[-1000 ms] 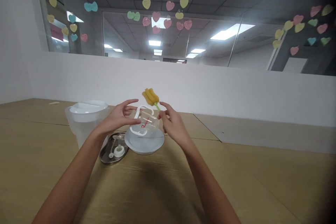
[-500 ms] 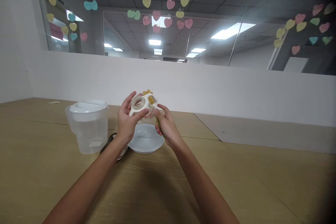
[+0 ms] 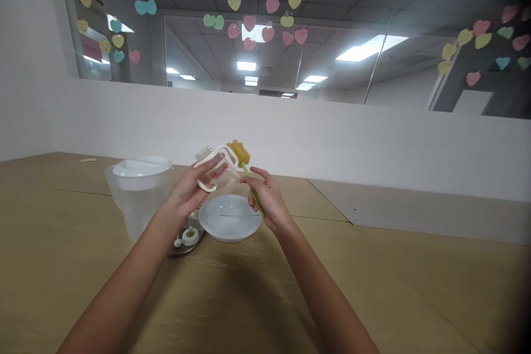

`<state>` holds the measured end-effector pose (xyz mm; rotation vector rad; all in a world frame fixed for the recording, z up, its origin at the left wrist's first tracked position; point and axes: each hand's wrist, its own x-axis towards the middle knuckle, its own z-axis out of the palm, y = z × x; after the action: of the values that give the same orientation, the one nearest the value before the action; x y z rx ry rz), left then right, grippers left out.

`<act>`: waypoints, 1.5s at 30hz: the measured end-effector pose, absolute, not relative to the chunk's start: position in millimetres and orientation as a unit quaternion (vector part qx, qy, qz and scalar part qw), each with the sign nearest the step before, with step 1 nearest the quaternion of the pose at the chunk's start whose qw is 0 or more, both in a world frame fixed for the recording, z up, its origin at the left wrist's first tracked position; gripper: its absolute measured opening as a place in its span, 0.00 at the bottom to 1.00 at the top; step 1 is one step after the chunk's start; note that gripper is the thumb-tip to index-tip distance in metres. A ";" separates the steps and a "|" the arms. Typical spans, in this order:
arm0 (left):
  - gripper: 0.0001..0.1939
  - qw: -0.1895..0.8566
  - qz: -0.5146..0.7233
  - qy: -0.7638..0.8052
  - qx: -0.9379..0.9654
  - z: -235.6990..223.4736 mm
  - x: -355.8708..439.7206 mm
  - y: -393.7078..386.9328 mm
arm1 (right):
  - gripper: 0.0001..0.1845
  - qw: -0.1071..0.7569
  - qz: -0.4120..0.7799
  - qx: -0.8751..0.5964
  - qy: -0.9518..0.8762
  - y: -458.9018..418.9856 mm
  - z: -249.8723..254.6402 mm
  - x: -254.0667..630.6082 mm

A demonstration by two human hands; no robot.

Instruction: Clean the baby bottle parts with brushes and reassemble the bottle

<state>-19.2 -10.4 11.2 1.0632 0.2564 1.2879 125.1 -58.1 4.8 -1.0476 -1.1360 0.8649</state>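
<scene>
My left hand [image 3: 191, 185] is closed around a clear baby bottle [image 3: 226, 175] with white side handles and red lettering, tilted with its open neck to the upper left. In my right hand [image 3: 267, 196] is the green handle of a bottle brush [image 3: 239, 152] with a yellow sponge head. The sponge head is up beside the bottle's white handle, outside the bottle; whether they touch I cannot tell. Below both hands stands a white bowl [image 3: 230, 220]. Left of it, a dark metal tray [image 3: 182, 251] carries a white ring-shaped bottle part [image 3: 190, 236] and other small pieces, partly behind my left forearm.
A translucent lidded pitcher [image 3: 141, 191] stands on the wooden table [image 3: 265, 287], left of my left hand. A small pale flat piece [image 3: 88, 160] lies farther back. Behind the table rises a white wall [image 3: 332, 144] below a window with heart-shaped notes.
My left hand has turned the bottle, so its neck now points up and left and its lettered side shows. The sponge head, earlier partly behind the bottle, is now in plain view.
</scene>
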 end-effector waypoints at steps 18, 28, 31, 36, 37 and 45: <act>0.25 0.063 0.625 0.360 0.690 5.7 -35.7 6.9 | 0.22 0.458 0.197 -0.495 -0.712 -104.3 42.8 169.7; 0.22 -0.115 0.539 0.362 0.752 2.9 -34.1 4.7 | 0.19 0.381 0.125 -0.568 -0.719 -113.8 45.2 174.3; 0.21 -0.172 0.485 0.360 0.778 -0.5 -29.1 1.1 | 0.17 0.387 0.105 -0.561 -0.725 -109.3 39.6 167.7; 0.21 -0.180 0.454 0.344 0.802 -2.8 -23.5 -1.9 | 0.16 0.395 0.066 -0.514 -0.758 -96.0 28.9 157.0; 0.21 -0.172 0.460 0.341 0.801 -2.3 -22.6 -3.2 | 0.15 0.398 0.058 -0.514 -0.758 -93.1 27.1 155.0; 0.19 -0.168 0.457 0.330 0.809 0.5 -19.5 -8.6 | 0.14 0.401 -0.076 -0.430 -0.806 -79.5 17.3 144.7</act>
<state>-19.5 -8.6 0.5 2.8539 1.1659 1.6133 144.7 -79.5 17.3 -1.0867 -2.0375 -0.1932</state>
